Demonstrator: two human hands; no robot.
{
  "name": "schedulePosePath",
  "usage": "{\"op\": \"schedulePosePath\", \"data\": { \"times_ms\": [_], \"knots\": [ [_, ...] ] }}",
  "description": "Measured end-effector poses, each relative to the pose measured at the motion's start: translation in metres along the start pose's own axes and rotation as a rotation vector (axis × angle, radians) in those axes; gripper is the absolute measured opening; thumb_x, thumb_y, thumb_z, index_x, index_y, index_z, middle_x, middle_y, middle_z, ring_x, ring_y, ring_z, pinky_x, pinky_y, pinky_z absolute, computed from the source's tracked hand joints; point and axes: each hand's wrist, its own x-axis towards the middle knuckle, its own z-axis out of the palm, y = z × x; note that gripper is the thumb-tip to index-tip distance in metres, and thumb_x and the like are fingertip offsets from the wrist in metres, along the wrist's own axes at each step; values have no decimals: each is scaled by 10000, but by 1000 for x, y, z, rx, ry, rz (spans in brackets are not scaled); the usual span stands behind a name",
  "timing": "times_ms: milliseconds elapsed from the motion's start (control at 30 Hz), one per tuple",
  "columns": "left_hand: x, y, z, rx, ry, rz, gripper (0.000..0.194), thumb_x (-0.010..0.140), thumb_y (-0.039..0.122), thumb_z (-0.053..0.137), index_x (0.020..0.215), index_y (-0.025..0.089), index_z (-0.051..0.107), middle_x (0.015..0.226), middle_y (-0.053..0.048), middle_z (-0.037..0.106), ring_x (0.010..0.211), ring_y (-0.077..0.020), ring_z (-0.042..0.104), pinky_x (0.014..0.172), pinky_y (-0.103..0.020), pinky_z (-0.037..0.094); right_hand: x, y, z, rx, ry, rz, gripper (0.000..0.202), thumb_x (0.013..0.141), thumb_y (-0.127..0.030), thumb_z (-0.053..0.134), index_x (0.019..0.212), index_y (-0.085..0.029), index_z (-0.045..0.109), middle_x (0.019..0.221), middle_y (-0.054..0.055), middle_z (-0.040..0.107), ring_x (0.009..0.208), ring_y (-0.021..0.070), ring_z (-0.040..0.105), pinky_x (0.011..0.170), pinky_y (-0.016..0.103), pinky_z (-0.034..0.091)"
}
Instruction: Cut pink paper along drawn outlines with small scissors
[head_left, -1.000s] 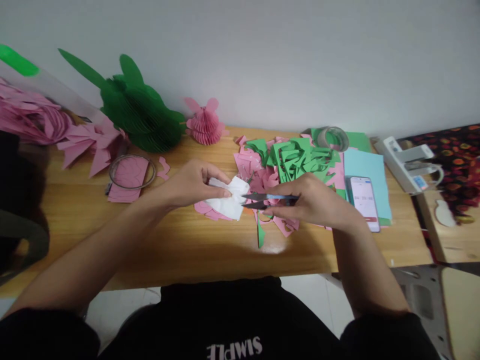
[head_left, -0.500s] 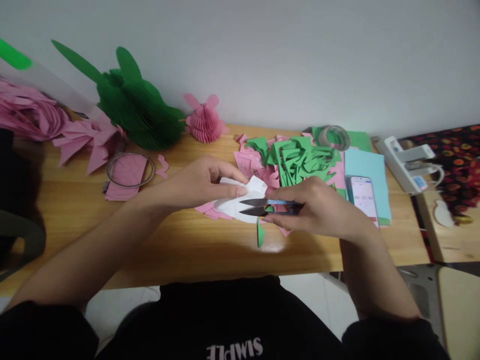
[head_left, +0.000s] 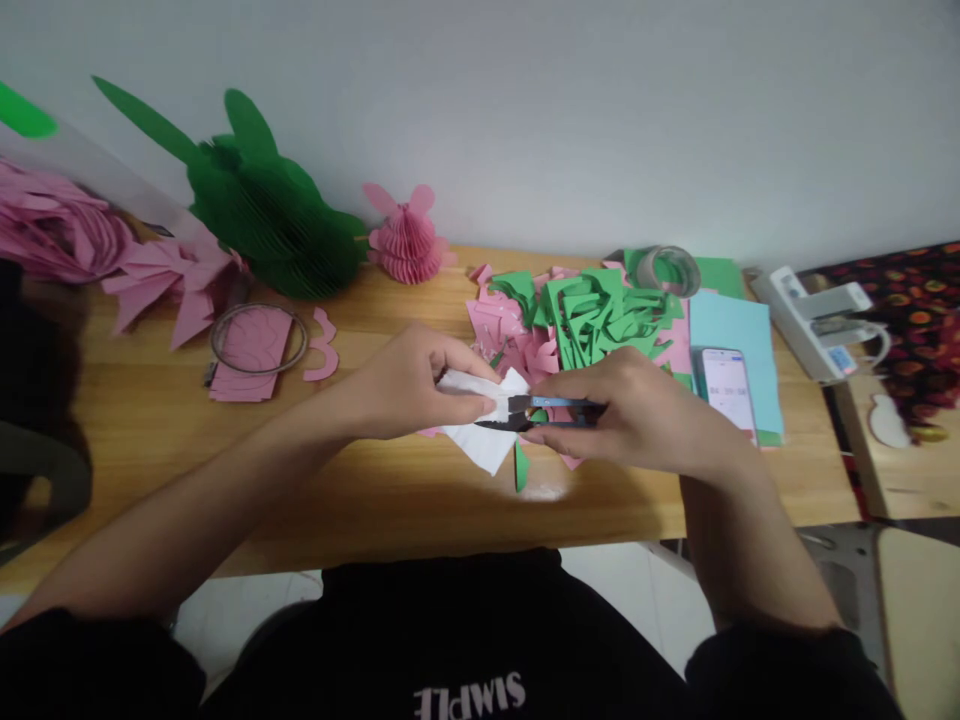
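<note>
– Since half a second ago, the left hand (head_left: 412, 385) is shifting slightly, uncovering more of a wavy pink cutout (head_left: 331, 360), and the white paper (head_left: 486, 452) is dipping lower at its near corner

– From the head camera, how is that hand posing?

– Its back is facing up, and thumb and fingers are pinching together on the paper. The left forearm (head_left: 247, 490) is slanting in from the lower left

– What is the right hand (head_left: 637, 410) doing?

– It's clamping around the scissors (head_left: 566, 403), knuckles up, thumb pressing the near handle and fingers the far one. The right forearm (head_left: 757, 550) is bending in from the lower right

– Are the blades meeting?

– I can't tell; the paper is partly hiding them

– Where is the paper sitting?

– It's hanging between both hands above the table (head_left: 360, 510), just left of a green strip (head_left: 521, 465), with green scraps (head_left: 600, 310) lying beyond the scissors
</note>
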Motion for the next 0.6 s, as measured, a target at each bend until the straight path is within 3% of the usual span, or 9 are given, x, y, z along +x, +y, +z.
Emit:
{"op": "schedulePosePath", "data": {
  "times_ms": [333,600],
  "knots": [
    [2,0,3,-28,46,-32,175,629,323,726,732,190,777,541,23,597,471,-87,481,414,-183,313,-2,-2,-2,-20,-12,12,240,912,-358,609,798,-165,695,529,-13,602,448,104,449,507,282,280],
    [1,-5,-2,-96,-67,-63,150,628,282,714,723,194,790,513,23,570,458,-78,450,418,-187,312,-5,-1,-2,-25,-34,11,273,919,-386,597,763,-179,684,539,-10,603,453,106,449,512,286,276]
  ]
}}
